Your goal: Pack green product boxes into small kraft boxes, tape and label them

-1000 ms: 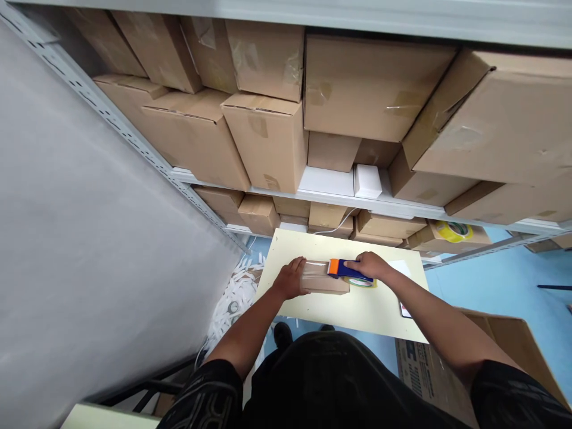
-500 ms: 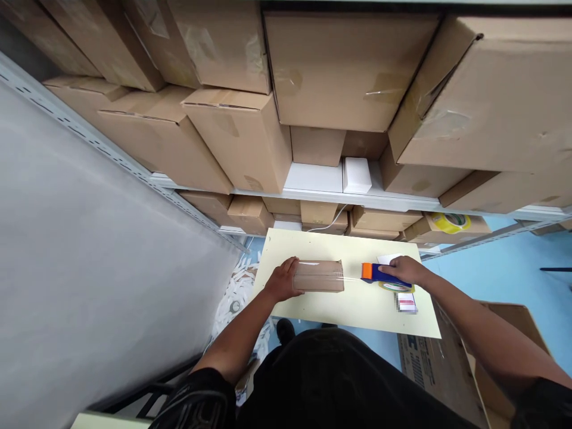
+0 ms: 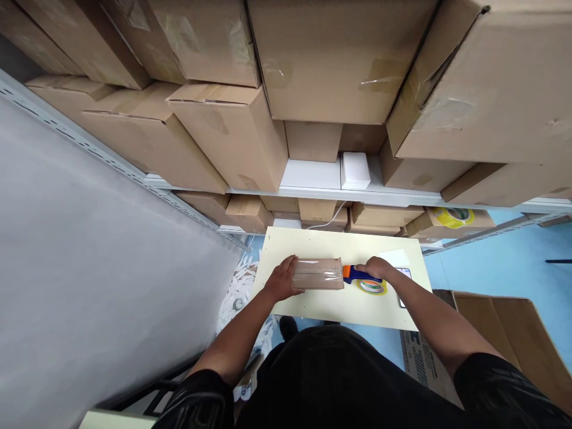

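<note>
A small brown cardboard box (image 3: 318,275) lies lengthwise on the pale yellow table (image 3: 308,241), with shiny clear tape along its top. My left hand (image 3: 283,279) grips the box's left end. In my right hand (image 3: 374,269) is a blue and orange tape dispenser (image 3: 357,274), its orange head against the right end of the box. A roll of clear yellowish tape (image 3: 372,286) hangs from the dispenser. Partly hidden behind my right forearm, a phone (image 3: 403,273) rests on the table near a white card (image 3: 394,257).
Shelves full of cardboard boxes (image 3: 330,65) rise behind the table. A small white box (image 3: 355,170) sits on the middle shelf, and a spare tape roll (image 3: 453,217) lies lower right. An open carton (image 3: 500,325) stands at right; paper strips (image 3: 243,280) litter the floor at left.
My right hand has brought the tape dispenser left, from a gap with tape stretched across it to the box's right end. My left hand stays on the box. More of the phone shows.
</note>
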Action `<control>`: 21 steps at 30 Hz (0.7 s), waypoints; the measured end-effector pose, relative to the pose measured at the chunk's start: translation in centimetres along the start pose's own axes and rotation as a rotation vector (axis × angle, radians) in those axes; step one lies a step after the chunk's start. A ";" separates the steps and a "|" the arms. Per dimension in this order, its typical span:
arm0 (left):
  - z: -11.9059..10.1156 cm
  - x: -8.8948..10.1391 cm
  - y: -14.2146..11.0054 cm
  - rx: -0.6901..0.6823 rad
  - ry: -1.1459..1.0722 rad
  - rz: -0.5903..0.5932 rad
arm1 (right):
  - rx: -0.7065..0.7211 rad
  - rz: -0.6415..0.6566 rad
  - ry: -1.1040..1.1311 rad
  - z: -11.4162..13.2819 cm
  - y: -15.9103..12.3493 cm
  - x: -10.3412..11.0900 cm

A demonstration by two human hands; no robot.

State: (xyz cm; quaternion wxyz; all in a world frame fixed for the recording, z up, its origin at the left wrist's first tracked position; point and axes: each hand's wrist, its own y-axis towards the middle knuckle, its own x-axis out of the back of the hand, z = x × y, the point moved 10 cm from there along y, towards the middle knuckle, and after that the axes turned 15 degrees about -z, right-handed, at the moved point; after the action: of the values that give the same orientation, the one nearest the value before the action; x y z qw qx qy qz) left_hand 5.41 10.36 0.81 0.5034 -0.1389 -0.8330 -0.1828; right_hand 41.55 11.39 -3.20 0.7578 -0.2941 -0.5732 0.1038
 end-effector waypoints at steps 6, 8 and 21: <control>0.0 0.1 -0.1 0.006 -0.025 -0.015 | -0.200 0.034 0.126 -3.5 -1.7 -3.4; 0.1 0.0 -0.1 0.015 -0.027 -0.006 | -0.191 -0.005 0.067 -4.4 -2.9 -4.6; 3.3 -1.8 -4.8 0.466 -0.395 -0.130 | 0.052 -0.584 -0.078 -3.9 -8.3 -7.8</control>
State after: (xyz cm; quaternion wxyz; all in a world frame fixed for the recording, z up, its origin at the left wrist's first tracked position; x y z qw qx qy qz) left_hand 1.66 7.40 -2.99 0.3373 0.0012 -0.9413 0.0118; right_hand 41.16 -0.45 -5.44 0.7403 -0.0931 -0.6593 -0.0928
